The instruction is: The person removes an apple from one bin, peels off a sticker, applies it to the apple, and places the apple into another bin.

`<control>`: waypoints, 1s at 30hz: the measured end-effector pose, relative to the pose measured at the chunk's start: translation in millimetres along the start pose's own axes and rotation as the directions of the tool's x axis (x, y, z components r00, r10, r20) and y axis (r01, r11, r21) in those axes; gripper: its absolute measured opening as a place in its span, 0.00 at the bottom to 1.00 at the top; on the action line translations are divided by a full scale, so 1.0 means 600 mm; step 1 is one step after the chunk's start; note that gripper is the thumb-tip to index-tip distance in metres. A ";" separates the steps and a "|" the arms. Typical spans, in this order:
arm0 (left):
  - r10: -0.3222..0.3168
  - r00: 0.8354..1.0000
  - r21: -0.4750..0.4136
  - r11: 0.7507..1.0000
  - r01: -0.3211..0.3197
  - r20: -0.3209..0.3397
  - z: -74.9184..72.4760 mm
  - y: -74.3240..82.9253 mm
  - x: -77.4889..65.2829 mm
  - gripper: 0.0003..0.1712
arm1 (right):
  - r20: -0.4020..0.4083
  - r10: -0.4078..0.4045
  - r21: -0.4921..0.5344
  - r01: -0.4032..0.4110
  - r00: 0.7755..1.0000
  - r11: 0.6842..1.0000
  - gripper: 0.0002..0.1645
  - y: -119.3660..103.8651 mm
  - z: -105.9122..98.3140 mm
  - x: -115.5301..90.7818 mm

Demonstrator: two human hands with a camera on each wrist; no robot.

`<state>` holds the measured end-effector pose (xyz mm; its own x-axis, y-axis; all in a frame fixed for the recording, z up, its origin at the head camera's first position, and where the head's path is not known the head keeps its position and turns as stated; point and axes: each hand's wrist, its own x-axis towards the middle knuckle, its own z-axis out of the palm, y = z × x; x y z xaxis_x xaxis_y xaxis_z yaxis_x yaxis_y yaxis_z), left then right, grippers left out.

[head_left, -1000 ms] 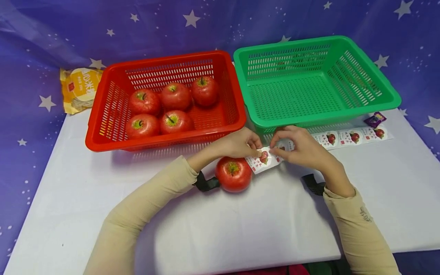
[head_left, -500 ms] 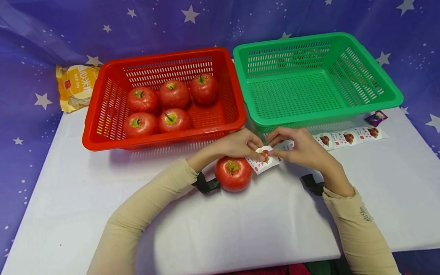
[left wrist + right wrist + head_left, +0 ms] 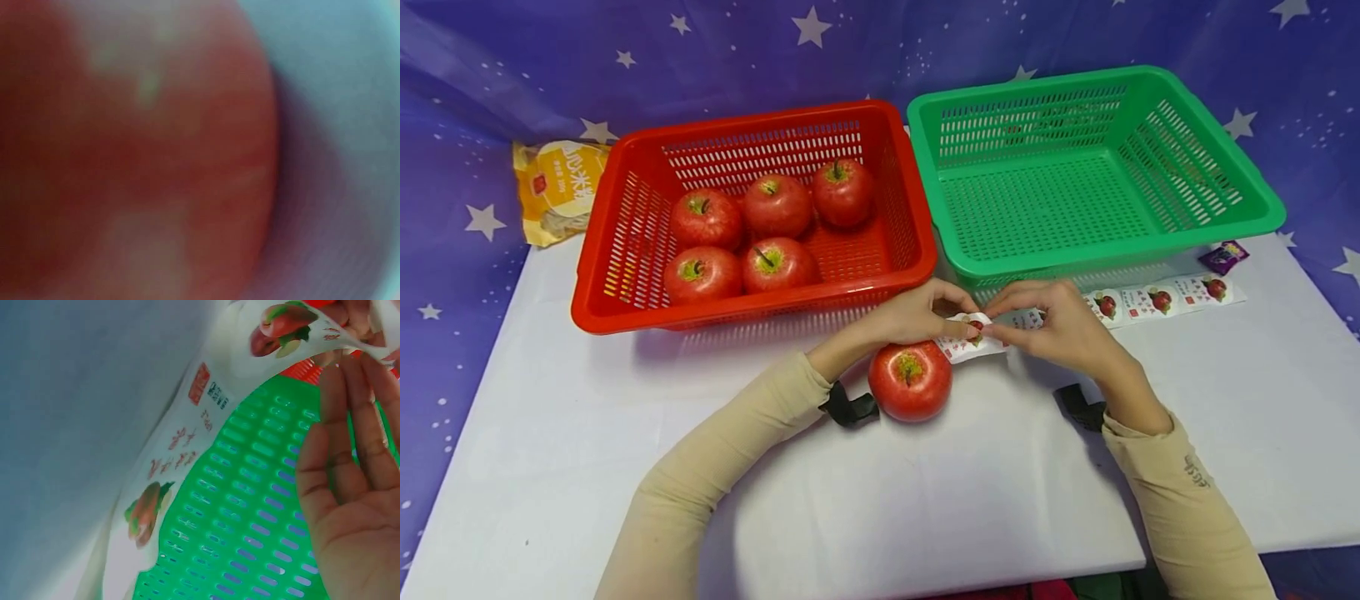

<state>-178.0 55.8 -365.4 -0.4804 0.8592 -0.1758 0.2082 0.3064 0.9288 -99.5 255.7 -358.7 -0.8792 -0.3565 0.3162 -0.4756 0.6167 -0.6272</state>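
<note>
My left hand (image 3: 917, 315) pinches the end of a white sticker strip (image 3: 970, 348) printed with red fruit, between thumb and fingers. Facing it, my right hand (image 3: 1056, 325) pinches the same end sticker at its right edge; the fingertips of both hands nearly meet. In the right wrist view the strip (image 3: 187, 434) curves up to the fingers (image 3: 362, 419) at the top right. A red apple (image 3: 910, 383) stands on the table just below my left hand. Blurred red apple skin (image 3: 187, 156) fills most of the left wrist view.
A red basket (image 3: 760, 312) holding several apples (image 3: 778, 204) stands at the back left. Beside it is a green basket (image 3: 1045, 200). A yellow food packet (image 3: 561, 187) lies far left, and a small purple packet (image 3: 1223, 257) lies by the strip's right end.
The strip has slid slightly left, and its held end has tilted and bent between my fingers. My right fingertips have moved a little left, closer to my left hand. The apple has stayed put.
</note>
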 end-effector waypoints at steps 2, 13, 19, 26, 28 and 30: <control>0.000 1.000 0.024 1.000 0.000 0.002 -0.001 0.001 0.001 0.12 | -0.028 -0.012 -0.010 0.012 1.000 1.000 0.09 -0.001 0.001 0.000; 0.148 0.986 0.065 0.986 -0.153 0.081 -0.009 -0.006 0.006 0.13 | -0.118 -0.109 -0.100 0.097 0.987 0.990 0.11 -0.010 0.008 0.001; 0.131 0.985 -0.013 0.991 -0.131 0.114 -0.004 -0.012 0.016 0.14 | -0.111 -0.055 -0.244 0.026 0.992 0.969 0.10 -0.015 0.010 -0.001; 0.079 0.990 -0.122 0.990 -0.064 0.120 -0.002 -0.015 0.020 0.23 | -0.129 0.001 -0.245 -0.033 0.992 0.969 0.07 -0.014 0.010 0.001; 0.085 0.989 -0.110 0.991 -0.072 0.121 -0.002 -0.015 0.020 0.23 | -0.145 0.013 -0.240 -0.047 0.989 0.970 0.07 -0.012 0.010 0.001; 0.095 0.988 -0.097 0.992 -0.083 0.121 -0.003 -0.015 0.020 0.23 | -0.151 0.025 -0.235 -0.060 0.988 0.970 0.07 -0.010 0.010 0.001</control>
<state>-187.3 62.7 -375.3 -0.3521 0.9275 -0.1253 0.1636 0.1928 0.9675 -96.9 247.5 -358.9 -0.8848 -0.2312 0.4045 -0.4155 0.7845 -0.4604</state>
